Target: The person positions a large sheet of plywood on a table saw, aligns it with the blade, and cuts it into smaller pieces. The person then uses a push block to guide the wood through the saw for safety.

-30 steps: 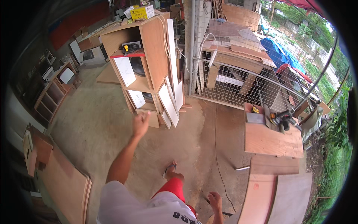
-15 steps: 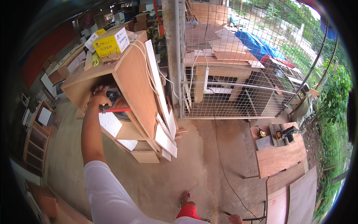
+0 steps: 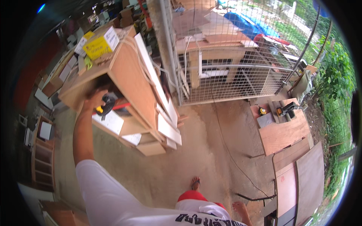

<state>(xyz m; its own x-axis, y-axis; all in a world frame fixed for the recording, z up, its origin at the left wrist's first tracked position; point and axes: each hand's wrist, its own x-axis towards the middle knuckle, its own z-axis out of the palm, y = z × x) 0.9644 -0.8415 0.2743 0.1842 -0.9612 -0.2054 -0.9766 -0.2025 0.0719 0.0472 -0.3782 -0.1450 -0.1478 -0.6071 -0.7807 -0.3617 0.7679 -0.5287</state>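
My left hand (image 3: 98, 99) is closed on a black-and-yellow tool (image 3: 108, 104) with a round dark part, at the open front of a wooden cabinet (image 3: 128, 69). Motion blur and my fingers hide the tool's finer shape. Just behind it, a red bar (image 3: 122, 106) shows inside the cabinet. White panels (image 3: 109, 122) lie on the cabinet's lower level. At the lower edge my right hand (image 3: 240, 207) hangs low beside my body, its fingers loosely apart and nothing visible in it.
A yellow-and-white box (image 3: 101, 44) stands on the cabinet, with white boards (image 3: 167, 132) leaning on its side. A wire-mesh gate (image 3: 233, 75) spans the back. To the right, a plywood table (image 3: 283, 132) bears a tape measure (image 3: 261, 110) and a power tool (image 3: 286, 110). A cable (image 3: 233, 158) crosses the floor.
My left hand has come outward from the cabinet, bringing the black-and-yellow tool into fuller view. The whole view has shifted, and more of my right hand shows at the lower edge.
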